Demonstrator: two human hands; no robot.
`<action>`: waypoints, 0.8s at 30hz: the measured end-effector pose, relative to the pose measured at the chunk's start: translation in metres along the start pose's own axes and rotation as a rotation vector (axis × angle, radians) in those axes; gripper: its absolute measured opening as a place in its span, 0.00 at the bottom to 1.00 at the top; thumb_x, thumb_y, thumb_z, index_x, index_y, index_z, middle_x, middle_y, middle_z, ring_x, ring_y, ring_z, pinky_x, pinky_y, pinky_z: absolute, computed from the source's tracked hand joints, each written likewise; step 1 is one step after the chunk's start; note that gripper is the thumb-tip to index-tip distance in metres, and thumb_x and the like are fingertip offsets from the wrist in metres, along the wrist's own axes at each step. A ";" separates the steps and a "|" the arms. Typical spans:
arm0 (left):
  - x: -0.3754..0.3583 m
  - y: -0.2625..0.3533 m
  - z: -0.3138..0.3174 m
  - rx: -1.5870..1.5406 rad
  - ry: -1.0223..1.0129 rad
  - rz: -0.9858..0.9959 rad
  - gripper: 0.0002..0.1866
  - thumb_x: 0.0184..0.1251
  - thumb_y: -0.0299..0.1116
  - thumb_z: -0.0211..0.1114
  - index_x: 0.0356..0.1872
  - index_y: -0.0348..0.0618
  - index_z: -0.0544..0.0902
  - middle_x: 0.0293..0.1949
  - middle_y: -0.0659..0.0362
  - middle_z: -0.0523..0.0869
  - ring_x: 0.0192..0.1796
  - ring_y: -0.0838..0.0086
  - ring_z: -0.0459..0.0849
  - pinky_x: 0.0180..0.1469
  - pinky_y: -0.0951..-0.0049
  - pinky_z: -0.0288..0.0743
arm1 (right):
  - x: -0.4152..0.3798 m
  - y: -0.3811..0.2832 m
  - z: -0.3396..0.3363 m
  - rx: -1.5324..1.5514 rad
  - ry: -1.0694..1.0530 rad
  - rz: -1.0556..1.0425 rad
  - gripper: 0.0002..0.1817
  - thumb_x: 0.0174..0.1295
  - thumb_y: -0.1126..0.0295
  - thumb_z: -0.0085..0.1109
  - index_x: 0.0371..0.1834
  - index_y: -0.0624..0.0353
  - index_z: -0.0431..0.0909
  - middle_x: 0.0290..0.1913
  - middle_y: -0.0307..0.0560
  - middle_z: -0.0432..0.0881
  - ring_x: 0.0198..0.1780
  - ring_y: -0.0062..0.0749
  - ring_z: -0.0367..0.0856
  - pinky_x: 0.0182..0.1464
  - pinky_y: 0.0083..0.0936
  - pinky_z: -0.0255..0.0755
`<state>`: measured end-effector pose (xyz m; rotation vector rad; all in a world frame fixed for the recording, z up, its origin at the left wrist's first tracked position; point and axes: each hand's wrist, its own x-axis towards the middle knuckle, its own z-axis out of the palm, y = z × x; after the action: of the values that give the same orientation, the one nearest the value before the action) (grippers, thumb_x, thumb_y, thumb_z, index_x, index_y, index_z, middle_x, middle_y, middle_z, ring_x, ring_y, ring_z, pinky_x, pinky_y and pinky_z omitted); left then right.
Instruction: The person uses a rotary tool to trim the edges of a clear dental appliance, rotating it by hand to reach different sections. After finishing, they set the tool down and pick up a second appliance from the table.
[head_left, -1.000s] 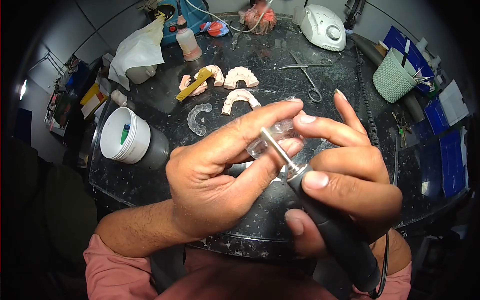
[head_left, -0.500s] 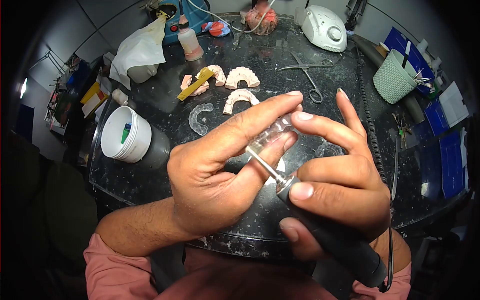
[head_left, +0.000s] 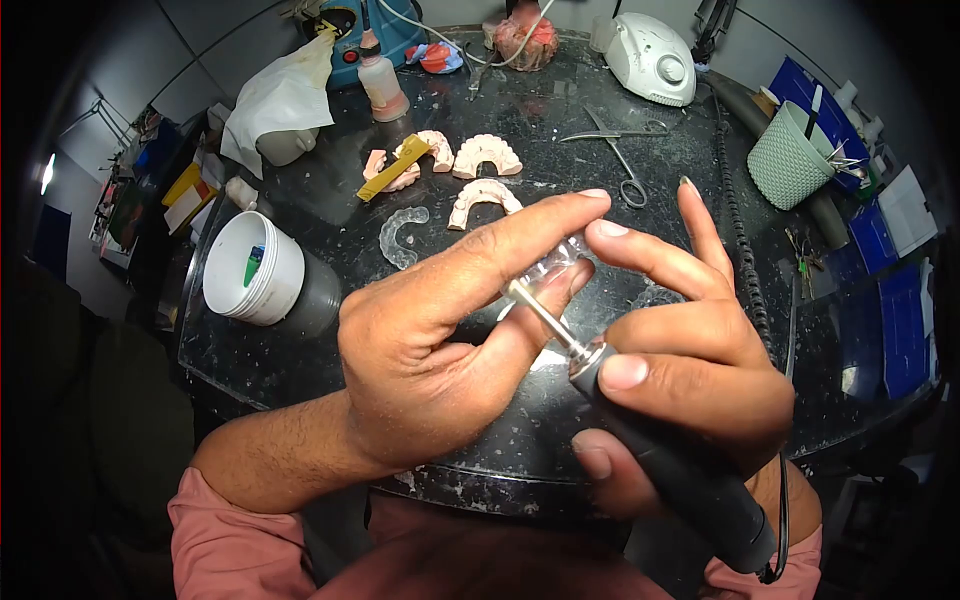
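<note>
My left hand (head_left: 425, 340) is closed, pinching a clear dental aligner (head_left: 553, 262) between thumb and index finger. A black rotary handpiece (head_left: 690, 470) lies in my right hand (head_left: 700, 365), gripped between thumb and fingers. Its metal bit (head_left: 545, 315) points up and left, with the tip right at the aligner's near edge. One right fingertip rests close by the left index fingertip, at the aligner's far end. Beyond my left hand, another clear aligner (head_left: 398, 240) lies on the black table (head_left: 330, 370). Part of the held aligner is hidden behind the fingers.
Plaster dental models (head_left: 487, 156) stand beyond my hands, some under a yellow strip (head_left: 395, 168). Metal scissors (head_left: 622, 160) lie farther right. A white tub (head_left: 285, 285) is at left, a green basket (head_left: 785, 160) at right. A coiled cord (head_left: 738, 215) runs from a white control box (head_left: 650, 62).
The handpiece and my right hand have shifted slightly right, the bit tip sliding right and up along the aligner's edge. The held aligner is tilted a little differently.
</note>
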<state>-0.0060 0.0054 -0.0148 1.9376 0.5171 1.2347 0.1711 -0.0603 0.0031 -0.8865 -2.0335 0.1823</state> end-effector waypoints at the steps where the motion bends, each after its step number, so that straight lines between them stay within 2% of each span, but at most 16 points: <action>1: 0.000 0.001 -0.001 0.000 0.001 0.000 0.19 0.62 0.14 0.61 0.55 0.29 0.77 0.52 0.47 0.82 0.55 0.68 0.81 0.58 0.72 0.75 | 0.000 0.000 0.000 0.000 0.000 0.000 0.19 0.57 0.54 0.67 0.44 0.50 0.73 0.36 0.44 0.80 0.57 0.56 0.77 0.68 0.70 0.42; 3: 0.001 0.001 -0.003 0.064 -0.041 -0.015 0.19 0.60 0.14 0.62 0.54 0.28 0.78 0.52 0.47 0.82 0.54 0.68 0.81 0.57 0.71 0.75 | 0.001 -0.002 0.000 0.013 0.021 0.008 0.23 0.57 0.50 0.67 0.46 0.51 0.70 0.35 0.44 0.80 0.53 0.50 0.80 0.67 0.68 0.46; 4: 0.001 0.001 -0.003 0.062 -0.042 -0.016 0.19 0.60 0.14 0.62 0.54 0.28 0.78 0.52 0.47 0.82 0.54 0.68 0.81 0.57 0.71 0.75 | 0.001 -0.001 -0.001 0.012 0.021 0.010 0.23 0.57 0.50 0.67 0.46 0.51 0.70 0.35 0.44 0.80 0.53 0.50 0.80 0.67 0.68 0.46; 6: 0.001 -0.001 -0.004 0.114 -0.026 0.047 0.19 0.58 0.14 0.64 0.52 0.29 0.79 0.50 0.48 0.83 0.54 0.68 0.81 0.57 0.71 0.75 | 0.001 0.003 -0.005 -0.039 0.003 0.001 0.27 0.56 0.46 0.66 0.47 0.51 0.67 0.33 0.44 0.80 0.46 0.43 0.81 0.67 0.64 0.50; 7: 0.002 0.000 0.000 0.111 0.000 0.022 0.18 0.55 0.15 0.68 0.50 0.29 0.80 0.47 0.50 0.84 0.49 0.70 0.83 0.53 0.73 0.76 | 0.002 0.001 0.000 -0.032 0.089 0.034 0.28 0.52 0.51 0.71 0.46 0.51 0.66 0.29 0.43 0.80 0.41 0.36 0.81 0.67 0.57 0.56; 8: 0.002 0.001 -0.002 0.109 -0.004 0.019 0.18 0.55 0.15 0.68 0.50 0.29 0.80 0.47 0.50 0.84 0.49 0.70 0.83 0.53 0.73 0.76 | 0.002 0.001 0.004 -0.032 0.090 0.039 0.28 0.52 0.51 0.71 0.46 0.51 0.66 0.29 0.43 0.80 0.41 0.36 0.81 0.67 0.57 0.56; 10: 0.003 0.003 -0.007 0.232 -0.055 0.086 0.17 0.54 0.15 0.69 0.47 0.29 0.80 0.45 0.51 0.84 0.43 0.73 0.83 0.47 0.77 0.77 | 0.000 0.005 0.010 -0.007 0.170 0.035 0.29 0.47 0.60 0.77 0.44 0.51 0.65 0.29 0.42 0.80 0.40 0.33 0.81 0.66 0.52 0.59; 11: 0.004 0.000 -0.007 0.260 -0.041 0.141 0.17 0.52 0.15 0.69 0.45 0.29 0.80 0.43 0.52 0.83 0.40 0.75 0.80 0.44 0.77 0.74 | 0.002 0.002 0.002 0.001 0.081 0.054 0.31 0.43 0.72 0.79 0.44 0.51 0.64 0.31 0.42 0.79 0.41 0.32 0.80 0.64 0.50 0.62; 14: 0.008 -0.003 -0.010 0.288 -0.021 0.225 0.18 0.50 0.14 0.68 0.45 0.30 0.81 0.42 0.52 0.83 0.41 0.74 0.79 0.47 0.76 0.73 | 0.010 0.002 -0.007 -0.124 0.050 0.028 0.29 0.46 0.78 0.74 0.45 0.51 0.64 0.33 0.43 0.79 0.41 0.33 0.80 0.63 0.50 0.63; 15: 0.010 0.001 -0.012 0.348 -0.038 0.236 0.19 0.48 0.14 0.67 0.46 0.31 0.81 0.42 0.53 0.83 0.41 0.72 0.77 0.49 0.74 0.71 | 0.010 0.005 -0.007 -0.108 0.086 0.002 0.27 0.47 0.84 0.69 0.46 0.52 0.63 0.32 0.43 0.78 0.41 0.33 0.81 0.63 0.48 0.63; 18: 0.011 -0.003 -0.014 0.338 -0.100 0.336 0.18 0.50 0.16 0.67 0.46 0.31 0.81 0.43 0.52 0.83 0.43 0.71 0.78 0.50 0.74 0.71 | 0.009 0.014 -0.008 -0.043 0.183 -0.013 0.27 0.48 0.85 0.66 0.47 0.54 0.63 0.32 0.43 0.77 0.42 0.34 0.81 0.63 0.47 0.64; 19: 0.012 0.003 -0.013 0.280 -0.113 0.282 0.15 0.55 0.20 0.66 0.46 0.32 0.82 0.45 0.51 0.83 0.47 0.69 0.79 0.54 0.72 0.71 | 0.007 0.019 -0.008 0.010 0.216 -0.041 0.27 0.49 0.87 0.64 0.48 0.55 0.64 0.35 0.44 0.77 0.42 0.35 0.81 0.62 0.46 0.65; 20: 0.011 0.007 -0.012 0.276 -0.116 0.285 0.15 0.55 0.20 0.66 0.46 0.32 0.82 0.45 0.51 0.83 0.47 0.69 0.79 0.54 0.72 0.71 | 0.005 0.019 -0.005 0.004 0.219 -0.039 0.27 0.49 0.87 0.64 0.48 0.55 0.64 0.35 0.44 0.77 0.42 0.35 0.81 0.62 0.46 0.65; 22: 0.009 0.012 -0.011 0.211 -0.114 0.136 0.14 0.59 0.23 0.66 0.47 0.32 0.82 0.46 0.49 0.83 0.51 0.67 0.79 0.57 0.70 0.70 | 0.003 0.019 0.002 0.128 0.413 0.044 0.27 0.48 0.88 0.64 0.48 0.55 0.64 0.38 0.45 0.76 0.42 0.35 0.82 0.62 0.45 0.66; 23: 0.009 0.010 -0.012 0.198 -0.119 0.148 0.14 0.61 0.25 0.66 0.48 0.32 0.81 0.46 0.48 0.84 0.53 0.67 0.80 0.59 0.69 0.69 | 0.001 0.024 0.002 0.100 0.408 0.008 0.25 0.52 0.83 0.65 0.52 0.58 0.66 0.40 0.46 0.76 0.44 0.33 0.80 0.63 0.43 0.65; 24: 0.008 0.008 -0.012 0.198 -0.120 0.150 0.14 0.61 0.25 0.66 0.48 0.32 0.81 0.46 0.48 0.84 0.53 0.67 0.80 0.59 0.69 0.69 | 0.001 0.022 -0.002 0.100 0.409 0.008 0.25 0.52 0.83 0.65 0.52 0.58 0.66 0.40 0.46 0.76 0.44 0.33 0.80 0.63 0.43 0.65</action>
<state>-0.0135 0.0105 -0.0005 2.2371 0.4534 1.1870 0.1835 -0.0441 -0.0044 -0.7958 -1.6275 0.0958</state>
